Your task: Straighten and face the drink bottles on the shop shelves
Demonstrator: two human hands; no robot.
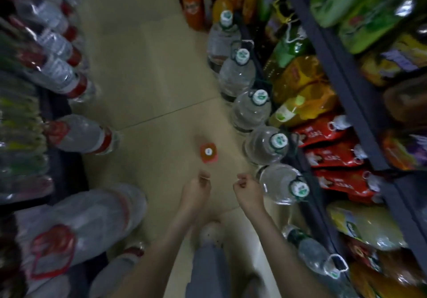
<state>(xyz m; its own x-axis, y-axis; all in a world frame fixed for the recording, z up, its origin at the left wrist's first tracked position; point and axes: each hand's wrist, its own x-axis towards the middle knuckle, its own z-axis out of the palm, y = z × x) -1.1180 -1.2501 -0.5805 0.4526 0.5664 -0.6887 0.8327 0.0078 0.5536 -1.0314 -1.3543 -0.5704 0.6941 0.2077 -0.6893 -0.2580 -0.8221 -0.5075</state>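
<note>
1 orange bottle (208, 152) stands upright on the aisle floor (150, 66), left of a row of large water bottles (249, 113) along the right shelf (342, 71). Near it, the left hand (198, 188) and right hand (249, 191) hover with fingers curled, empty.

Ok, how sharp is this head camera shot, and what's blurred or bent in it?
Head view is dim and soft throughout; in the head view, motion blur smears the shelf bottles on the left, the left hand and the right hand; the head view's wide lens splays the dark shelf rail; small glare spots sit on the water jugs.
</note>
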